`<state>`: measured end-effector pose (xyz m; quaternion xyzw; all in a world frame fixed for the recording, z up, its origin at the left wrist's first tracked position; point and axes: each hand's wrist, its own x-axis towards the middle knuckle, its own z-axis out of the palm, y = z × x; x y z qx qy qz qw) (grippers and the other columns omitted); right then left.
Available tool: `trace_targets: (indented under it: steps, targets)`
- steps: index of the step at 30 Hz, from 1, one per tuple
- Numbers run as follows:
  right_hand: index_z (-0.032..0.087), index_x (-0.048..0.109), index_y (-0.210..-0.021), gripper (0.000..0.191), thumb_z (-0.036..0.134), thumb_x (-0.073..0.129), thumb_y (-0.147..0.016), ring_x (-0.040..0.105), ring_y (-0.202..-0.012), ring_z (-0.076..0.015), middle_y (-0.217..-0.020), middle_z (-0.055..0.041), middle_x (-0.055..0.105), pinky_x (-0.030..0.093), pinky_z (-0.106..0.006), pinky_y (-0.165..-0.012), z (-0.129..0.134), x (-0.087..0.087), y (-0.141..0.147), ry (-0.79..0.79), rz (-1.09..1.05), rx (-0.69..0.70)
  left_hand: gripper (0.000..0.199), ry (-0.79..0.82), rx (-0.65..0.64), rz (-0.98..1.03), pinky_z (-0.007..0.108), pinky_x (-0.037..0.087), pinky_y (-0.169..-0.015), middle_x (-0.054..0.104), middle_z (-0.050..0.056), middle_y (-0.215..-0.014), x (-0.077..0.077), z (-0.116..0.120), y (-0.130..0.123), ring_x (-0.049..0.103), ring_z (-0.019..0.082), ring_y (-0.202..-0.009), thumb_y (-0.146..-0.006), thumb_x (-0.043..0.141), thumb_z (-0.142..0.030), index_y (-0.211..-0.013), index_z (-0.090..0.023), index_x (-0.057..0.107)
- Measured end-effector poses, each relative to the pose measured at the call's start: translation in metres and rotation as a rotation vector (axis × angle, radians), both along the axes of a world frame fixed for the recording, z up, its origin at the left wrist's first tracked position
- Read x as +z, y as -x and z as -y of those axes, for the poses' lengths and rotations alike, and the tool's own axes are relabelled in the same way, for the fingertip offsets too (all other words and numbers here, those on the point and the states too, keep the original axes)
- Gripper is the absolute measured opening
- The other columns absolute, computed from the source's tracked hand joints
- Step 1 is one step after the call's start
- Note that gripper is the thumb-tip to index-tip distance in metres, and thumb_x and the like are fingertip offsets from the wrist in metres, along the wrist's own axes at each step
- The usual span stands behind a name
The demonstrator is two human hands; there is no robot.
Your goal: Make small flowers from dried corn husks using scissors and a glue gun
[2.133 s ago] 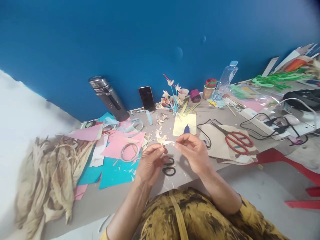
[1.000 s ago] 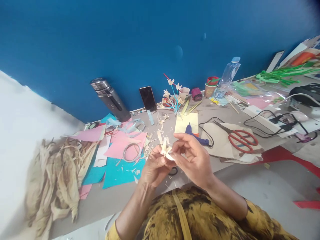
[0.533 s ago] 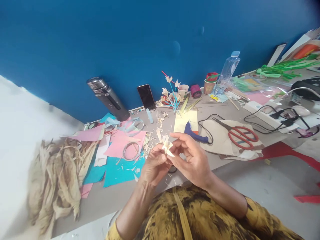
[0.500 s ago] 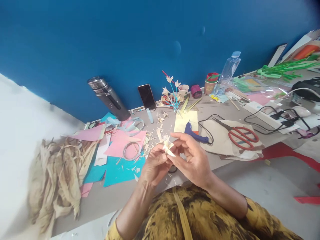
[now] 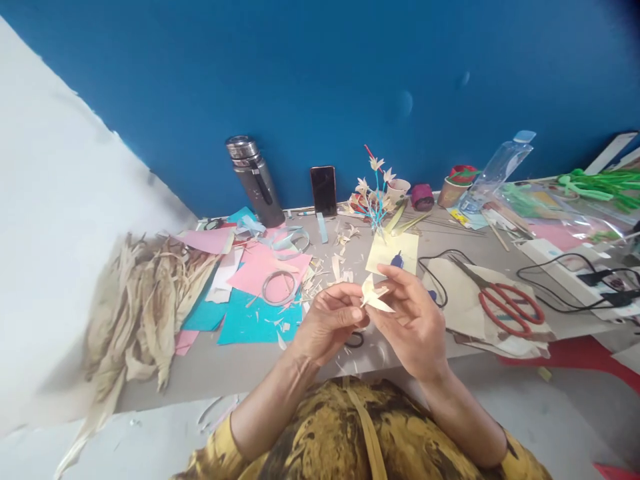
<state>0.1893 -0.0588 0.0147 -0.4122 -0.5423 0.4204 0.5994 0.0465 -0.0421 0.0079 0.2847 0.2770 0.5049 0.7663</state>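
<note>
A small pale flower [image 5: 374, 296] with pointed petals, seemingly cut from dry husk, is held above the table's front part. My left hand [image 5: 327, 325] pinches it near the base between thumb and fingers. From the other side, my right hand [image 5: 414, 325] curls its fingers around the petals, the thumb touching them. Behind my right hand a blue glue gun [image 5: 397, 259] is mostly hidden on yellow paper [image 5: 377, 253]. Similar flowers on blue stems [image 5: 376, 207] stand farther back, and a few loose flowers [image 5: 349, 233] lie beside them.
Dry husks [image 5: 145, 313] hang over the table's left edge. Coloured paper [image 5: 260, 320], a tape roll [image 5: 279, 288] and scraps lie left. Red-handled scissors [image 5: 515, 310] rest on cloth at right, near a power strip [image 5: 565, 267]. A flask [image 5: 257, 187], phone [image 5: 323, 190] and plastic bottle [image 5: 500, 170] stand behind.
The view has shifted, so the table items sit differently in the picture. The flower has turned, its petals now pointing more to the right. Both hands stay on it, the right more upright.
</note>
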Motion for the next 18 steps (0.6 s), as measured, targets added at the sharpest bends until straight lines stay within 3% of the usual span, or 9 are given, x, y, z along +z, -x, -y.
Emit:
trace_targets:
  steps: [11, 14, 18]
  targets:
    - [0.024, 0.06, -0.122, 0.042, 0.031, 0.076, -0.084, 0.071, -0.079, -0.0181, -0.089, -0.0042, 0.072, 0.061, -0.029, -0.071, -0.0009, 0.0038, 0.0025, 0.019, -0.026, 0.032, 0.023, 0.015, 0.053, -0.001, 0.024, 0.04, -0.058, 0.063, 0.0, -0.062, 0.0007, 0.0024, 0.0002, 0.051, 0.008, -0.054, -0.056, 0.092, -0.022, -0.068, -0.016, 0.073]
    - [0.024, 0.06, -0.122, 0.042, 0.03, 0.076, -0.084, 0.071, -0.077, -0.0171, -0.089, -0.0035, 0.072, 0.061, -0.027, -0.07, -0.0014, 0.0024, 0.0045, 0.019, -0.023, 0.029, 0.02, -0.008, 0.127, -0.046, 0.024, 0.042, -0.059, 0.063, 0.0, -0.064, -0.0013, 0.0041, -0.0005, 0.053, 0.009, -0.057, -0.059, 0.09, -0.021, -0.067, -0.017, 0.073]
    - [0.023, 0.062, -0.122, 0.043, 0.031, 0.077, -0.082, 0.071, -0.075, -0.0167, -0.088, -0.003, 0.072, 0.061, -0.027, -0.069, -0.0037, -0.0007, 0.0061, 0.018, 0.0, 0.001, 0.009, -0.17, 0.286, -0.219, 0.023, 0.043, -0.056, 0.063, -0.002, -0.068, -0.0024, 0.0072, -0.0025, 0.052, 0.008, -0.056, -0.068, 0.082, -0.018, -0.07, -0.019, 0.073]
